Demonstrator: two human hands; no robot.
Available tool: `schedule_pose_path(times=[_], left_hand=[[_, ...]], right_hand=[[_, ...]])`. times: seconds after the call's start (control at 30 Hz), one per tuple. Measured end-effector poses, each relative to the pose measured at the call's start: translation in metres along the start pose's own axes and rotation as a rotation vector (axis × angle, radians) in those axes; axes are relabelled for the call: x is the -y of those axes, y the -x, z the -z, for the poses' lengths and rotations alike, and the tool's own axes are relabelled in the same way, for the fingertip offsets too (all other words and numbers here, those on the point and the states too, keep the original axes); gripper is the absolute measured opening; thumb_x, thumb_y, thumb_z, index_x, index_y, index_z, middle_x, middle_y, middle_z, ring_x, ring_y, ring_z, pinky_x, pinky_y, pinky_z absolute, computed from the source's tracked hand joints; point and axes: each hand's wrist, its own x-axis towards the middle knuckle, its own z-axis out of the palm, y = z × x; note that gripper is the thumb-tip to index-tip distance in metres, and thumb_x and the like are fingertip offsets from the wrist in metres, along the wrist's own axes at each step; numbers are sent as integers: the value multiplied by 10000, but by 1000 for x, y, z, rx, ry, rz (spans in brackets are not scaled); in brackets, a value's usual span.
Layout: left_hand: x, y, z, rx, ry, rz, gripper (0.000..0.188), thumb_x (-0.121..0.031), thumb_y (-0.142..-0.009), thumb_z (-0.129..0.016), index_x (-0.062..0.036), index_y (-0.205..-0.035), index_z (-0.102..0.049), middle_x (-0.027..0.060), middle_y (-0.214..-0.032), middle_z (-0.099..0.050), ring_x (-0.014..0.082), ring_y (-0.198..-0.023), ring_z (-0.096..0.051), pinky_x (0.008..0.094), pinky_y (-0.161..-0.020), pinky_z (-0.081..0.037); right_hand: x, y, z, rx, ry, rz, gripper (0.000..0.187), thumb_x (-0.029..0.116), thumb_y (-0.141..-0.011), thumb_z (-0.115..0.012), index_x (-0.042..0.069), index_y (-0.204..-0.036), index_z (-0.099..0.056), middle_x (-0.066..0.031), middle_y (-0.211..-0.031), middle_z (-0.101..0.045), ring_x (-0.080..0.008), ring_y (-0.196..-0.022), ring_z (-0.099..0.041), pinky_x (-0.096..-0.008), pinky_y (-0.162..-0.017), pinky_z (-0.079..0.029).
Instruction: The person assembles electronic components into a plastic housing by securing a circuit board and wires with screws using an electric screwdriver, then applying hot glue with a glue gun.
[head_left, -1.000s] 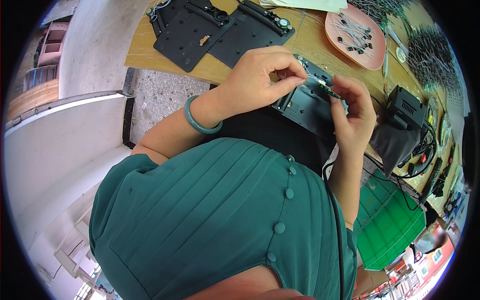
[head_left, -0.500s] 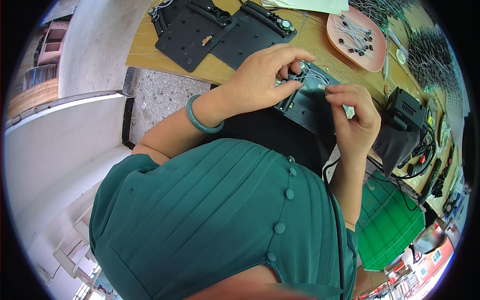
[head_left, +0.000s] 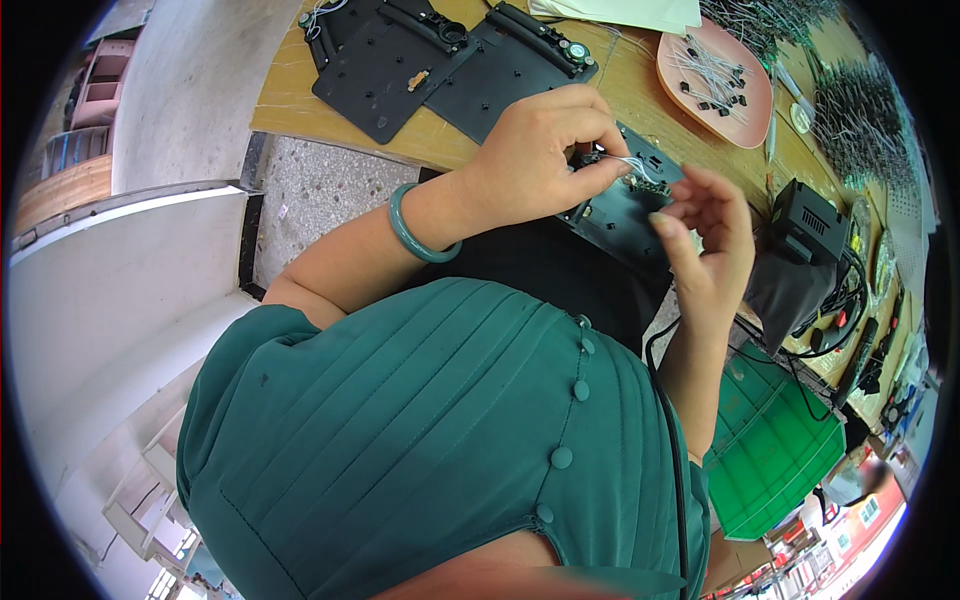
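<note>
A black plastic panel [head_left: 622, 222] lies in front of me, partly over the table's near edge, with small fittings along its left side. My left hand [head_left: 548, 150], a green bangle on its wrist, pinches thin white wires [head_left: 636, 164] between thumb and index finger above the panel. Where the wires end, a small circuit board [head_left: 650, 186] shows beside my right fingers. Over the panel's right side my right hand [head_left: 712, 232] is open, thumb and fingers apart. The left hand hides part of the panel's fittings.
Two more black panels [head_left: 490, 85] lie at the table's far left. A pink plate [head_left: 690, 110] holds short wired black parts, with wire bundles [head_left: 850, 120] beyond. A black box-shaped device [head_left: 812, 222] with cables stands right; a green crate [head_left: 775, 450] sits below.
My right thumb and fingers have parted from a pinch by the wires. The left thumb and index finger have closed on the white wires, moving slightly right. The circuit board has come into view.
</note>
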Motion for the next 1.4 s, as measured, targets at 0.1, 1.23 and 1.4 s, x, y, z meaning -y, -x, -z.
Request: schedule_pose_path(times=[0.1,1.23,1.4], left_hand=[[0,2,0,-13,12,-10,89,-18,-750,-733,-13,-807,-664,57,-800,-603,145,-712,-596,244,-614,-482],[2,7,13,124,317,213,130,-58,-907,-599,-6,-1025,-614,63,-907,-660,147,-850,-652,273,-790,-514],[3,10,17,208,178,119,158,-53,-899,-606,-7,-1049,-616,80,-949,-646,152,-861,-635,275,-794,-513]], right_hand=[[1,2,-8,-25,161,29,302,-2,-748,-762,-2,-1027,-646,-58,-859,-645,-95,-705,-600,-210,-647,-473],[-31,-1,-7,-101,-239,100,204,-116,-803,-686,-40,-990,-655,-116,-1039,-653,-144,-915,-638,-248,-821,-515],[-35,0,-1,-111,-249,-5,281,-106,-799,-698,-29,-1063,-645,-87,-1004,-664,-116,-909,-630,-230,-806,-509]])
